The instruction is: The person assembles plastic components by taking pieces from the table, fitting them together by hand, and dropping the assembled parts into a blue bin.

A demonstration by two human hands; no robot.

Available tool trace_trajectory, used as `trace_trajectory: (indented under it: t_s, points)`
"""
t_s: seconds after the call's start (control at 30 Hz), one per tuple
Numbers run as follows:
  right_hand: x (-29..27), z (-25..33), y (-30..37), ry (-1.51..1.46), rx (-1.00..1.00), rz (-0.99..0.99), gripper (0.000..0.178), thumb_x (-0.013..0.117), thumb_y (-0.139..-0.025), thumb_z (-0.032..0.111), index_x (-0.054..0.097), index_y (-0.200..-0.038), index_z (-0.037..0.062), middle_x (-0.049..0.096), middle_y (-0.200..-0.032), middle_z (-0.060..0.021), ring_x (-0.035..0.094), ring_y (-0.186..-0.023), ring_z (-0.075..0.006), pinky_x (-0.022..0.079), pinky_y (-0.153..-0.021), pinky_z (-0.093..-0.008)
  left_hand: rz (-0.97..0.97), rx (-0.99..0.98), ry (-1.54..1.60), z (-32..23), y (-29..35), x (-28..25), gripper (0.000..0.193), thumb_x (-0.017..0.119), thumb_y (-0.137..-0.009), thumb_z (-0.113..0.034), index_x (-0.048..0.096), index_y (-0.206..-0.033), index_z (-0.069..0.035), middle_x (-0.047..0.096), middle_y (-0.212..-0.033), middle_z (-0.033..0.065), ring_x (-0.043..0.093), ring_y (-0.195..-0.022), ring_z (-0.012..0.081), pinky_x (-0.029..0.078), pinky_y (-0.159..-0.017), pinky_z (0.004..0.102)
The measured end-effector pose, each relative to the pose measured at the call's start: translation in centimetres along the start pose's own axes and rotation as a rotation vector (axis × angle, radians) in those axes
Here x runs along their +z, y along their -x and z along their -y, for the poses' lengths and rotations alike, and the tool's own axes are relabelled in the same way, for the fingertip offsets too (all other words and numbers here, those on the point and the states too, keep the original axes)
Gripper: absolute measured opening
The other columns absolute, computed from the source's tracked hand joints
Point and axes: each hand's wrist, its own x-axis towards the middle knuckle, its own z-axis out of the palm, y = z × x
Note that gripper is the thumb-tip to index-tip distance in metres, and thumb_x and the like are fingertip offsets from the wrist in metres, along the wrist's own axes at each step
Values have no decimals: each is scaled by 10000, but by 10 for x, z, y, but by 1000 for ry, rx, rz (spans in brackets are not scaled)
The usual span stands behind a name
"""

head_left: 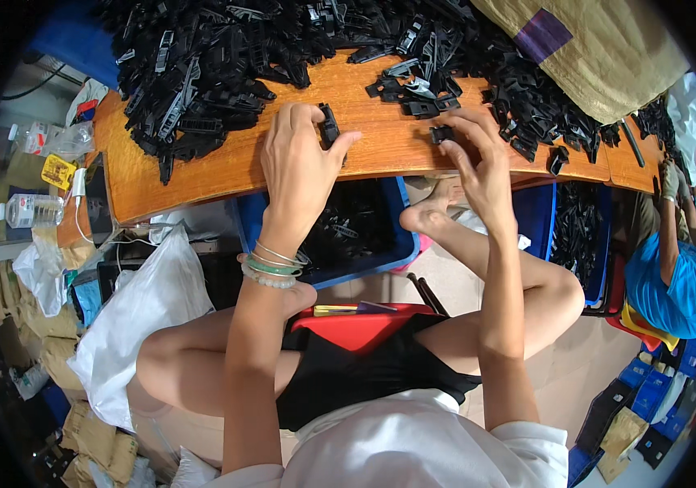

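Holding one part in each hand, so this cycle is looking partway at best. Left hand (297, 154) is gripping a long, narrow black plastic piece (329, 126) between thumb and fingers; right hand (482, 154) is pinching a small, blocky black plastic part (442, 134) at the fingertips. Both are sitting above the near side of the orange-brown wooden table (209, 175), well apart, so nothing is being joined right now.

Just beyond the hands, some loose black plastic pieces (421, 85) are lying toward the right. Far left, a big heap of long black plastic parts (201, 81) is covering the tabletop; far right, a heap of smaller black plastic parts (523, 118) is spreading toward the edge. Reading both as work left: plenty.

Below, a blue plastic tub (405, 244) and a second blue plastic tub (539, 211) are holding more black parts. Can't tell from here whether those are finished or stock.
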Motion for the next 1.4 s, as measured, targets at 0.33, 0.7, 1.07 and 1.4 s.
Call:
trace_trajectory:
  t_s: [0.33, 0.7, 1.07, 1.4]
  points:
    - [45, 44, -4, -508, 400, 160, 237, 546, -923, 73, 630, -1131, -3, 639, -838, -82, 562, -708, -123, 461, -648, -292, 292, 17, 272, 17, 10, -10, 272, 764, -707, -47, 697, -967, -5, 605, -917, 84, 597, -889, 215, 471, -796, 296]
    - [41, 33, -18, -122, 119, 311, 275, 720, -745, 51, 687, -1007, -26, 579, -877, -136, 555, -831, -285, 447, -759, -361, 275, 162, 254, 31, 6, -17, 217, 748, -686, -19, 706, -895, 17, 611, -875, 72, 544, -853, 220, 448, -765, 307]
    - [28, 39, 2, -227, 233, 219, 212, 610, -787, -66, 668, -990, -45, 613, -949, -154, 622, -901, -291, 480, -797, -338, 432, -90, 362, 27, -28, -27, 163, 706, -765, -113, 716, -891, -10, 607, -867, 71, 561, -842, 224, 464, -748, 324]
    - [31, -1, -27, 306, -39, -110, 176, 692, -743, 51, 687, -919, 41, 601, -951, -102, 544, -921, -297, 414, -826, -399, 157, 662, -573, 42, -62, 0, 261, 625, -729, -34, 657, -985, -1, 549, -957, 108, 529, -885, 260, 455, -751, 374]
